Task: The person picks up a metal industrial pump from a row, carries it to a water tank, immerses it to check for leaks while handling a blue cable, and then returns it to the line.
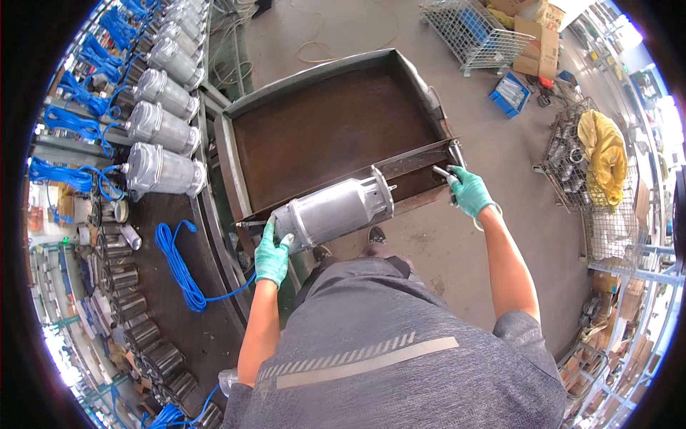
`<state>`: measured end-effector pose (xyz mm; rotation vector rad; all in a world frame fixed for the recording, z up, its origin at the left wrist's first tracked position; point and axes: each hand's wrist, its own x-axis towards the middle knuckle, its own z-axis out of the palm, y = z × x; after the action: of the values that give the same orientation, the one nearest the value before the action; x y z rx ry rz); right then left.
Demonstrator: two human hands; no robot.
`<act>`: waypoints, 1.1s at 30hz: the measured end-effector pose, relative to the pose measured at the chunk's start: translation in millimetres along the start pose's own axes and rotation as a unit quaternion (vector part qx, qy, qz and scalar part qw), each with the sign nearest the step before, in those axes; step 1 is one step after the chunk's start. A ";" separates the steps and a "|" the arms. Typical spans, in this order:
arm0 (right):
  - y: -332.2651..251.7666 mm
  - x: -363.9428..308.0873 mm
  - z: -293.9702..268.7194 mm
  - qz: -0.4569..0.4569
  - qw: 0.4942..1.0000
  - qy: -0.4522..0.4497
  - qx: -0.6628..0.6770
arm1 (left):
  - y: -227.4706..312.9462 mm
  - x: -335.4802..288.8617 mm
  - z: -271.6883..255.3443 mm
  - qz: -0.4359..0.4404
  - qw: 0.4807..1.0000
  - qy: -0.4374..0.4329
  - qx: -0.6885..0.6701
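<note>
A silver cylindrical motor point(332, 211) lies across the front ledge of a brown metal-topped bench, its flanged end to the right. My left hand point(271, 257), in a green glove, grips its left end, thumb and fingers on either side of the casing. A blue cable point(236, 292) runs from near that hand to a coil at the left. My right hand point(470, 191), also gloved in green, closes round a short metal rod-like tool point(443, 171) at the ledge's right end. The palm hides most of the tool, so its exact kind is unclear.
The bench tray point(232, 146) has raised metal edges. At left, several similar motors point(164, 170) with blue cable coils line a rack, above several dark metal cylinders point(161, 356). At right stand a blue bin point(509, 94), a wire cage point(479, 39) and a yellow cloth point(602, 154).
</note>
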<state>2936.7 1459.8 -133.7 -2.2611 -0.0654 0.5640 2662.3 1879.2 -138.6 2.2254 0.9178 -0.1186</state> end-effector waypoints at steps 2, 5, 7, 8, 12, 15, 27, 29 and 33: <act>-56.0 -36.0 8.8 -0.070 0.996 0.016 0.060 | -15.9 3.4 1.9 0.024 0.999 0.007 -0.026; -76.2 -50.0 21.9 -0.185 0.979 0.032 -0.073 | -29.5 9.2 7.2 0.058 0.998 0.007 -0.022; -101.2 -60.7 29.2 -0.255 0.965 -0.016 -0.063 | -25.5 8.6 4.1 0.059 0.998 0.011 0.018; -106.7 -62.3 34.1 -0.316 0.945 -0.023 -0.082 | -24.2 7.8 3.3 0.058 0.998 0.014 0.023; -107.1 -58.4 66.1 -0.367 0.911 -0.006 -0.187 | -22.3 7.5 2.2 0.061 0.997 0.020 0.046; -97.6 -50.8 83.4 -0.400 0.885 0.023 -0.238 | -21.4 8.3 -0.8 0.053 0.997 0.009 0.052; -121.1 -57.8 96.5 -0.397 0.811 -0.002 -0.430 | -2.1 3.6 -21.0 0.028 0.996 -0.022 0.087; -125.6 -58.4 96.0 -0.354 0.819 0.001 -0.452 | -4.5 5.0 -20.8 0.035 0.995 -0.022 0.093; -140.0 -64.8 100.2 -0.277 0.844 0.014 -0.459 | 7.2 4.7 -31.4 0.005 0.993 -0.066 0.100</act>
<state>2854.8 1611.0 -68.6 -2.9460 -1.1581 0.1720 2665.0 1898.8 -112.8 2.3728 0.8546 -0.3624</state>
